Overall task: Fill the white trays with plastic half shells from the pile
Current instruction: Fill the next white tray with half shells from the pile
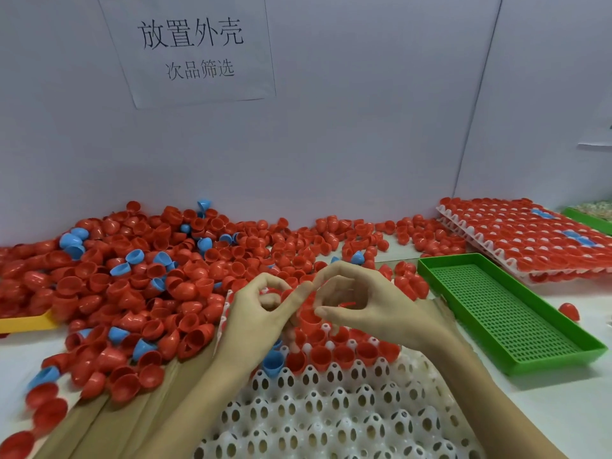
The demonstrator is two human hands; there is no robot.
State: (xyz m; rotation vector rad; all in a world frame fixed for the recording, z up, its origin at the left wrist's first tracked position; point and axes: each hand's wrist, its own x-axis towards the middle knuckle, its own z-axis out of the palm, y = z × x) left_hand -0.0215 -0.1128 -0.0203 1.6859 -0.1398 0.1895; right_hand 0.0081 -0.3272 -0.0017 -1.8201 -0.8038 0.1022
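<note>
White tray (347,422) at lower centre of frame: far rows only seated with red half shells (344,354) and one blue shell (274,362); nearer pegs bare, so most of this tray left to fill. Pile (132,276) spread across left and centre of worktop (563,409), still large. Stacked trays (530,240) at upper right apparently complete. Green basket (503,313) at right, nothing seen inside. Left hand (261,313) and right hand (374,309) meeting above tray's far edge, fingers curled, grip of each seemingly pinching red shells; exact hold unclear. Judged early on current tray.
</note>
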